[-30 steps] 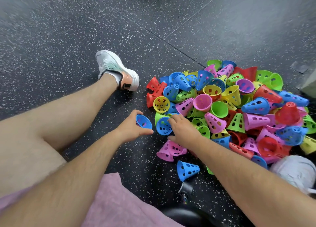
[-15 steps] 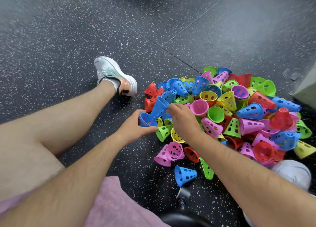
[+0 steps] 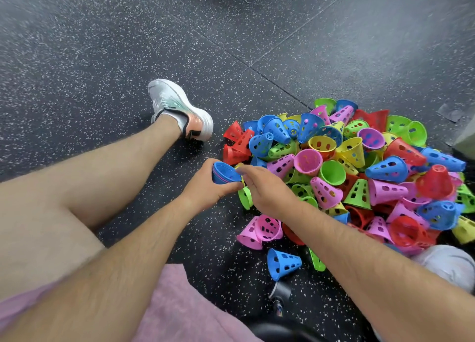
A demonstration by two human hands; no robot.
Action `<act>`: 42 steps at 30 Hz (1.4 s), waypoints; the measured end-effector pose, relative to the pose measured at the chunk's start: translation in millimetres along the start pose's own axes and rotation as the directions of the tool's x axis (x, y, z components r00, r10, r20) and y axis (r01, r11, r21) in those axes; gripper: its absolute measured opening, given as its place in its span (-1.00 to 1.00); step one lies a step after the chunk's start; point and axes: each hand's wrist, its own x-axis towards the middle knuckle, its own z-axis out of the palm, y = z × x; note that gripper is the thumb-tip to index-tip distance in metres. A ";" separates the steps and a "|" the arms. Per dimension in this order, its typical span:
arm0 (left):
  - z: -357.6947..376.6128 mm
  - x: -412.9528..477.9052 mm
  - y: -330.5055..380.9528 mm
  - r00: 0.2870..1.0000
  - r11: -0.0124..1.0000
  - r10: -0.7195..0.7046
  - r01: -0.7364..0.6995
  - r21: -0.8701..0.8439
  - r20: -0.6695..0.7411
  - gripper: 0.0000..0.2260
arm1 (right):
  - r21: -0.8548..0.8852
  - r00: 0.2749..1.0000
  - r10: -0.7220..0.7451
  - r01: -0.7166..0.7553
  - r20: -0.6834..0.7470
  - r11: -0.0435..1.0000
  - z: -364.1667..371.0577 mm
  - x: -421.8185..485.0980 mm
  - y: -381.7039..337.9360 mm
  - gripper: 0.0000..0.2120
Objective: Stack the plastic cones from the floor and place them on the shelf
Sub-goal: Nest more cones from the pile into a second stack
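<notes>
Speckled black rubber floor [image 3: 77,58] carries the cone pile [image 3: 359,174] at right. The left hand [image 3: 205,190] grips a nested blue stack [image 3: 223,173] around its wall, mouth turned up, probably so the next cone drops straight in. The right hand [image 3: 270,190] reaches to the stack rim; blur hides whether its fingers pinch or only press. 0.5 s ago the right hand held 1 blue cone tilted over the stack; that cone now sits nested. No shelf is in view.

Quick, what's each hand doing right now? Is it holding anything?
Left hand: holds the blue cone stack.
Right hand: fingertips at the stack's rim; whether it grips cannot be told.
</notes>
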 end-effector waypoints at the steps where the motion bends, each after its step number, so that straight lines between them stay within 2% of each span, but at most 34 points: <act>1: -0.7 0.7 -2.0 1.000 1.000 -0.017 0.017 0.005 0.006 -0.46 | -0.014 1.000 0.015 -0.014 0.018 1.000 2.1 1.4 3.4 -0.71; 4: -2.6 4.2 -10.1 0.996 0.996 -0.075 0.073 0.043 0.046 -0.41 | -0.175 0.993 0.050 -0.031 0.109 0.984 6.5 5.2 12.2 -0.65; 7: -2.4 5.0 -15.4 0.993 0.994 -0.095 0.090 0.065 0.066 -0.39 | -0.352 0.983 0.002 0.064 0.184 0.934 15.9 7.7 20.6 -0.54; 9: -2.0 5.4 -17.7 0.994 0.994 -0.090 0.085 0.067 0.065 -0.40 | -0.438 0.976 0.028 0.072 0.217 0.896 21.2 9.1 23.3 -0.50; 14: -3.2 7.7 -21.5 0.990 0.992 -0.106 0.099 0.076 0.089 -0.39 | -0.572 0.949 0.080 0.115 0.304 0.812 26.1 16.6 25.1 -0.44; 17: -3.5 8.8 -21.9 0.990 0.992 -0.110 0.103 0.071 0.092 -0.39 | -0.603 0.939 0.073 0.155 0.336 0.783 26.4 21.9 26.3 -0.50; 21: -3.5 10.6 -22.4 0.989 0.991 -0.120 0.115 0.064 0.086 -0.39 | -0.572 0.958 0.025 0.151 0.287 0.807 20.7 23.9 29.9 -0.68; 26: -5.3 10.9 -22.9 0.990 0.992 -0.122 0.119 0.050 0.067 -0.38 | -0.439 0.999 0.008 0.010 0.041 0.898 12.5 17.1 40.3 -0.89; 30: -6.0 8.0 -20.5 0.991 0.991 -0.120 0.116 0.064 0.066 -0.39 | -0.309 0.998 0.034 -0.049 -0.052 0.950 1.7 13.6 38.9 -0.89; 34: -2.0 6.0 -16.7 0.992 0.994 -0.100 0.096 0.061 0.078 -0.41 | -0.189 0.984 0.075 -0.105 -0.162 0.976 -10.3 10.2 29.3 -0.77; 42: 8.1 7.0 -17.5 0.991 0.996 -0.065 0.058 0.067 0.114 -0.39 | -0.103 0.960 0.020 -0.051 -0.278 0.993 -15.9 6.5 14.0 -0.80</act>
